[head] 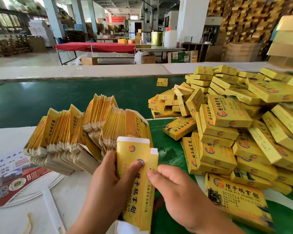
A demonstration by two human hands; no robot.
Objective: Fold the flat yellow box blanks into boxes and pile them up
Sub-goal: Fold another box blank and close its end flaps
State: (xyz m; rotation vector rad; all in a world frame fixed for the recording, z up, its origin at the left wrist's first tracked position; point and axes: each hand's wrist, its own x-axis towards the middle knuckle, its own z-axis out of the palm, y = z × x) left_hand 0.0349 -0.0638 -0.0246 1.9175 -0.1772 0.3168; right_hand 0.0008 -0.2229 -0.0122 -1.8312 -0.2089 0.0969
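Observation:
I hold one flat yellow box blank (134,183) upright in front of me, its white flaps at top and bottom. My left hand (108,183) grips its left edge with the thumb pressed on the printed face. My right hand (176,188) rests against its right edge, fingertips on the narrow side panel. Behind it stands a fanned stack of flat blanks (85,132) on the white table. To the right lies a large heap of folded yellow boxes (235,129). One folded box (235,200) lies just right of my right hand.
A green conveyor belt (57,98) runs across behind the stack, with a single yellow box (162,82) on it. A printed paper fan (15,179) lies at the lower left. Beyond are a red-covered table (95,47) and stacked cartons (286,39).

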